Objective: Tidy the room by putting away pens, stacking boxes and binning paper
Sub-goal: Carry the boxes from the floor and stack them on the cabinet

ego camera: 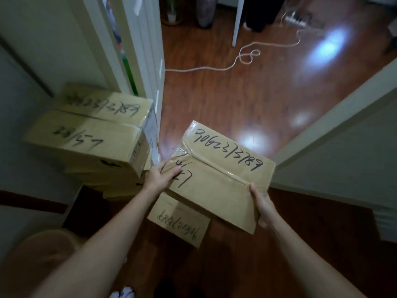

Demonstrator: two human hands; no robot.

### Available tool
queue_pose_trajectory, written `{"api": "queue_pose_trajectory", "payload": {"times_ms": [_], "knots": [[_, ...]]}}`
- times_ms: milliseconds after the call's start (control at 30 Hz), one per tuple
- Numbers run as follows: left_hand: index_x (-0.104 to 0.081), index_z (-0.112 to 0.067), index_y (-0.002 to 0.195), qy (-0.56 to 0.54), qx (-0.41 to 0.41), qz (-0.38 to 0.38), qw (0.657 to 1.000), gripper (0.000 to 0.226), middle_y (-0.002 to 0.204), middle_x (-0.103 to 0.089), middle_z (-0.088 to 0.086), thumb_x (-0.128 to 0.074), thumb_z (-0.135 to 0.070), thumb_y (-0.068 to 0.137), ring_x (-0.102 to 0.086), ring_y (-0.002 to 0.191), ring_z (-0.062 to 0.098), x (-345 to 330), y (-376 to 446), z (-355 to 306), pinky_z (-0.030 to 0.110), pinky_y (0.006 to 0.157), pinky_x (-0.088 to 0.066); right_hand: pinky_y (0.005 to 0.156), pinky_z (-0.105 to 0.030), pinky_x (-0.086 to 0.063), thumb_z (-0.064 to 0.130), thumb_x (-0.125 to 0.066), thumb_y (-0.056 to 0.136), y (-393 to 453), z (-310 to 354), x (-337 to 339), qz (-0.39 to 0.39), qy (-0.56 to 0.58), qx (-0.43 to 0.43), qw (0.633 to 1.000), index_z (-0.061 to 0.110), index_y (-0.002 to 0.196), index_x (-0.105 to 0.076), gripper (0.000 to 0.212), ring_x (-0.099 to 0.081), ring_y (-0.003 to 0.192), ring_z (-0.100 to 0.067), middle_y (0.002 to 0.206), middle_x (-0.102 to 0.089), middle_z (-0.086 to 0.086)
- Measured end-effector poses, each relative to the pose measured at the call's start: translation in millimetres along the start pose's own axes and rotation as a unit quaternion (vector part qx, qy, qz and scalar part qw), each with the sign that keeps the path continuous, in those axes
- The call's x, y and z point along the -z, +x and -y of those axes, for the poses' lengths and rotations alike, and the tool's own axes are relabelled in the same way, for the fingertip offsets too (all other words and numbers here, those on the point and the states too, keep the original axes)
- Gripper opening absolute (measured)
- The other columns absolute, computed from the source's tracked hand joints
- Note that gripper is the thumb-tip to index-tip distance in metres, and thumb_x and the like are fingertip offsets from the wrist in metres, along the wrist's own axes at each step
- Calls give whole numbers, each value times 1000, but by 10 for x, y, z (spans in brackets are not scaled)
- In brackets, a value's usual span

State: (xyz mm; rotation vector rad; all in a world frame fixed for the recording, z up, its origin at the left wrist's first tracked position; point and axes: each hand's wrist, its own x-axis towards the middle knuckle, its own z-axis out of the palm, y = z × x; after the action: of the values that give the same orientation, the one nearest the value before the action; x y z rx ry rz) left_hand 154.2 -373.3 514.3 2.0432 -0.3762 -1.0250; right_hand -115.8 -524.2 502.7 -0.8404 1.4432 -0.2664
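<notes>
I hold a taped cardboard box [223,168] with black handwritten numbers, lifted above the floor. My left hand [161,176] grips its left end and my right hand [263,206] grips its near right corner. Directly below it another cardboard box [180,220] lies on the wooden floor, partly hidden by the held one. To the left stands a stack of cardboard boxes [90,143] against the wall, several high, with two boxes side by side on top. Crumpled white paper [123,293] shows at the bottom edge.
A white door frame [150,61] rises just behind the stack. A white cable [242,57] snakes across the wooden floor beyond. A white wall edge [335,130] runs on the right. A round tan bin or stool [43,250] sits at the lower left.
</notes>
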Motion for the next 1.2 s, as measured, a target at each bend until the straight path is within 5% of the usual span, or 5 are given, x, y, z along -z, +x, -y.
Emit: {"api": "queue_pose_trajectory", "payload": {"times_ms": [100, 233, 433, 767, 1200], "knots": [[-55, -24, 133, -17, -45, -25, 999, 60, 113, -59, -2, -70, -48, 80, -56, 109, 21, 271, -520, -885, 33, 88, -47, 96, -59, -48, 70, -76, 56, -428, 753, 202, 2, -30, 41, 999, 26, 132, -52, 91, -62, 108, -34, 123, -65, -10], [-56, -26, 132, -37, -79, -64, 994, 69, 116, -63, -4, -73, -57, 72, -60, 96, 15, 850, -1103, -1671, 32, 81, -54, 84, -52, -54, 52, -69, 80, -1334, 1716, 38, 51, -48, 120, 990, 26, 108, -59, 39, -65, 94, -30, 109, -67, -10], [-57, -21, 131, -55, -126, -146, 980, 61, 121, -64, 4, -70, -51, 79, -59, 99, 21, 2162, -1982, -2271, 36, 89, -50, 83, -59, -54, 58, -74, 70, -2135, 2533, -800, 146, -76, 187, 968, 20, 123, -58, 68, -68, 99, -36, 114, -70, -15], [-64, -20, 124, -86, -45, -320, 942, 57, 124, -62, 8, -72, -52, 77, -56, 100, 26, 4481, -2651, -1527, 35, 87, -51, 69, -42, -55, 53, -65, 83, -3147, 2558, -3416, 300, -219, 182, 911, 13, 125, -48, 60, -61, 100, -37, 117, -59, -21], [-63, -9, 120, -131, 59, -403, 904, 58, 125, -60, 17, -72, -48, 79, -57, 112, 38, 6162, -2333, -550, 46, 85, -54, 96, -57, -47, 42, -59, 90, -3694, 1942, -5525, 321, -297, 145, 887, 14, 132, -41, 54, -54, 113, -38, 125, -55, -16]]}}
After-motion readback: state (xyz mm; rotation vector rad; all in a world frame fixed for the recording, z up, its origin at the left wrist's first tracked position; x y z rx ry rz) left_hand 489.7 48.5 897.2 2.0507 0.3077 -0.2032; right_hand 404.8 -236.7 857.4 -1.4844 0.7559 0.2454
